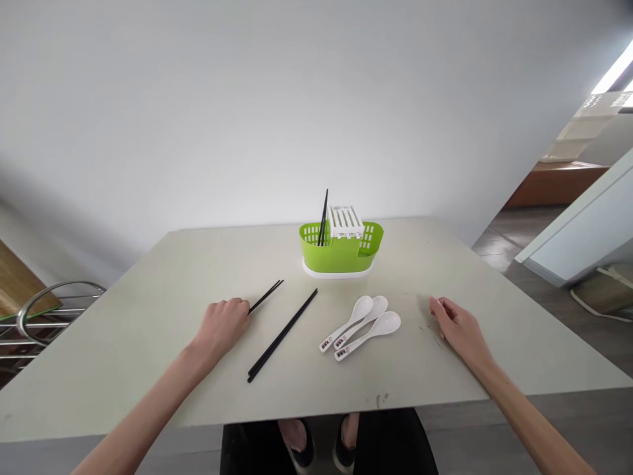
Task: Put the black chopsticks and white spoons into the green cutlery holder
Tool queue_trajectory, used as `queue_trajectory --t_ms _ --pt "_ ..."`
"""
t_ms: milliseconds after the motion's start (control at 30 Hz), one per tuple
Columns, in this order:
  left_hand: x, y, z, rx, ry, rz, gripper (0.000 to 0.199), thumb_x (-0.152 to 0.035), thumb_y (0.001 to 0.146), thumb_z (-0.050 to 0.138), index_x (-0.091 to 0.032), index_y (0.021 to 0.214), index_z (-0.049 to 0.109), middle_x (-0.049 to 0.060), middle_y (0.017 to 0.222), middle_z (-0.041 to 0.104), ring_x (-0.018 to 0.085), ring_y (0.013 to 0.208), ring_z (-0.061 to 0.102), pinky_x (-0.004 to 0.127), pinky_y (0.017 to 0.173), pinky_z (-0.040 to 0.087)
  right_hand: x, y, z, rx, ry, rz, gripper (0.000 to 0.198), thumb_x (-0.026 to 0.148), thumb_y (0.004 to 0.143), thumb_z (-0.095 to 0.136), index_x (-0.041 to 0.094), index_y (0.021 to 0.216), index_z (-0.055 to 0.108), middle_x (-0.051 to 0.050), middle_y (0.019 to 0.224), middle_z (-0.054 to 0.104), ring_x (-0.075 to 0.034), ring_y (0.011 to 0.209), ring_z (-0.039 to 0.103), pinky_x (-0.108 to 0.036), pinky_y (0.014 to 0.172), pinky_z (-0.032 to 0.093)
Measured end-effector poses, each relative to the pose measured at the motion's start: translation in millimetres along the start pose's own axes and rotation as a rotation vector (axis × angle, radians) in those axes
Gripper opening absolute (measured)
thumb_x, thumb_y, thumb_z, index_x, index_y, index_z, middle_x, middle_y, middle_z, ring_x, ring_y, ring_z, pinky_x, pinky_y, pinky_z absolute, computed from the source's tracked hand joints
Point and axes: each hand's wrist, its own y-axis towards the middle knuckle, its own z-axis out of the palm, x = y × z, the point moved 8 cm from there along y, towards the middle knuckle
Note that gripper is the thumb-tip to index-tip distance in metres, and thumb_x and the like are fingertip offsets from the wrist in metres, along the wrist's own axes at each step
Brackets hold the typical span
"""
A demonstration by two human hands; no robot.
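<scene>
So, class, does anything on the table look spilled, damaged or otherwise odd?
Yes: dark marks on the pale tabletop, at its near edge and beside the right hand, break its otherwise plain surface. Stains or chips, I can't tell.

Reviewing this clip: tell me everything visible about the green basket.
The green basket is rounded, long and plastic-looking, with rows of openings near both ends and a white base. A white slotted rack sits over its middle. It stands upright toward the table's far edge; two black chopsticks stand tilted in its left end. Neither hand touches it.
</scene>
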Motion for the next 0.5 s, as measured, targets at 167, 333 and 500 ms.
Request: queue_trajectory --t_ms 167,333,500 --pt "-2 1 -13 -0.043 -0.025 -0.019 0.032 -0.042 0.095 0.049 -0.024 0.088 0.075 0.011 0.088 0.076 0.026 0.075 0.07 0.034 0.069 0.043 1 0 1 -0.004 0.008 -0.005 0.054 0.071 0.098 0.044 0.025 0.072 0.052 0.005 0.05 0.044 -0.017 0.051 0.045 -0.03 0.058 0.035" --pt "-15 -4 -45 -0.107 -0.297 -0.025 0.036 -0.054 0.095 0.054 -0.026 0.102 0.075 0.007 0.103 0.081 0.028 0.085 0.076 0.034 0.071 0.051 3 4 1 0.006 0.042 -0.002 0.053 0.072 0.096 0.046 0.025 0.072 0.053 0.004 0.054 0.046 -0.017 0.052 0.046 -0.03 0.058 0.036" --pt "-46 -18 -65 -0.042 -0.842 -0.109 0.049 -0.068 0.085 0.072 -0.024 0.107 0.074 0.005 0.091 0.082 0.031 0.094 0.08 0.035 0.074 0.058 41 -21 14 0.111 0.21 -0.041 0.053 0.071 0.098 0.048 0.024 0.072 0.051 0.004 0.061 0.048 -0.015 0.055 0.049 -0.029 0.059 0.04"
